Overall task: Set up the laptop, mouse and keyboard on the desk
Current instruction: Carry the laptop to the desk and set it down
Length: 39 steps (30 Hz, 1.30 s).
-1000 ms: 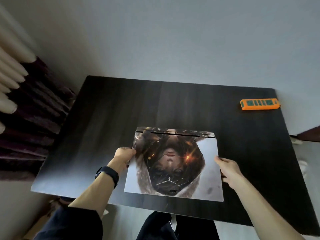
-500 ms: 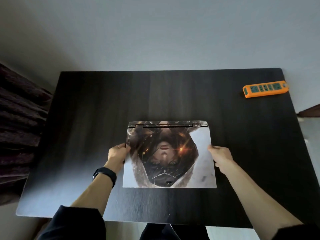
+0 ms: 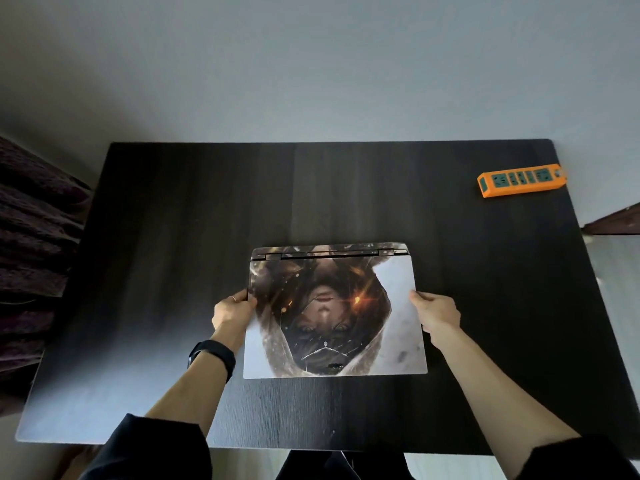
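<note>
Dark wood-grain worktop (image 3: 173, 237) bearing a closed laptop (image 3: 332, 313), hinge away from the person, near the middle and towards the near edge. Left hand (image 3: 232, 308) and right hand (image 3: 434, 311) clasp its side edges, fingers curled onto the lid rim; whether the base rests fully down cannot be told. An orange power strip (image 3: 521, 179) lies well apart at the far right corner. Mouse and keyboard are not in view. Risk: a one-sided release could let the laptop skid or drop.
</note>
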Available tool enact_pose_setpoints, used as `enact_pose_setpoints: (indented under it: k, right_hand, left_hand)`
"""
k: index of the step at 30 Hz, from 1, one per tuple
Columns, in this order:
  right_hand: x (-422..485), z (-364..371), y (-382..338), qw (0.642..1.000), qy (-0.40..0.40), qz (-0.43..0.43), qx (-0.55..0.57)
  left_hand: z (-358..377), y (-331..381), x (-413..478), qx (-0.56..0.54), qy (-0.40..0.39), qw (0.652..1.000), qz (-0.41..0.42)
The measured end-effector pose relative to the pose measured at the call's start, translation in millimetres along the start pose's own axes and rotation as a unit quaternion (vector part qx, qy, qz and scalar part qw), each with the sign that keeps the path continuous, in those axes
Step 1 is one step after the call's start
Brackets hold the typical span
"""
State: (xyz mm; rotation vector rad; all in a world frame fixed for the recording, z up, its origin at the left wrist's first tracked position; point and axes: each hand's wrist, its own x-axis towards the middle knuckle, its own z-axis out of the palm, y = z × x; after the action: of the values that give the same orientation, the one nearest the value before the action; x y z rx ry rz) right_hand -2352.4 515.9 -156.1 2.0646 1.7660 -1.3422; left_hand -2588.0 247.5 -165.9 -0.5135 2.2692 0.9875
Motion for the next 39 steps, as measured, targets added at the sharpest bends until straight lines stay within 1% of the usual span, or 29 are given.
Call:
enact_pose_setpoints:
  k: [3, 6, 8, 10, 12, 15, 18, 20, 25, 29, 32, 35, 39]
  right_hand:
    - [-9, -2, 4, 0.998, 0.014, -0.042, -0.042]
    - [-24, 0, 19, 0.991, -0.007, -0.087, -0.097]
    - [-36, 4, 38, 0.988, -0.020, -0.107, -0.107]
    - [-50, 7, 60, 0.983, -0.027, -0.139, -0.119]
    - [-65, 11, 82, 0.974, -0.034, -0.176, -0.138]
    - [-81, 15, 109, 0.963, -0.045, -0.201, -0.175]
    - [-88, 16, 123, 0.955, -0.053, -0.208, -0.206]
    - [-90, 18, 123, 0.953, -0.041, -0.210, -0.214]
    - [-85, 20, 110, 0.949, -0.004, -0.211, -0.233]
    - [-77, 18, 94, 0.932, -0.002, -0.206, -0.297]
    - [-69, 17, 82, 0.924, 0.000, -0.200, -0.326]
    - [-61, 18, 63, 0.924, 0.006, -0.200, -0.325]
    - [-50, 25, 37, 0.922, 0.014, -0.202, -0.330]
  left_hand:
    - [-3, 1, -17, 0.083, -0.016, 0.994, 0.067]
    - [-2, -18, -36, 0.171, -0.042, 0.972, 0.156]
    - [-3, -41, -51, 0.227, -0.062, 0.947, 0.218]
    - [-5, -66, -62, 0.301, -0.082, 0.909, 0.276]
    - [-12, -92, -65, 0.354, -0.096, 0.876, 0.313]
    - [-23, -117, -61, 0.386, -0.096, 0.849, 0.347]
    - [-25, -123, -58, 0.402, -0.073, 0.838, 0.361]
    - [-25, -122, -55, 0.414, -0.066, 0.831, 0.365]
    - [-25, -118, -50, 0.463, -0.064, 0.809, 0.358]
    - [-25, -116, -48, 0.500, -0.030, 0.786, 0.364]
    - [-22, -100, -44, 0.505, -0.026, 0.789, 0.349]
    - [-18, -69, -38, 0.506, -0.031, 0.797, 0.328]
    - [-11, -37, -28, 0.525, -0.010, 0.796, 0.302]
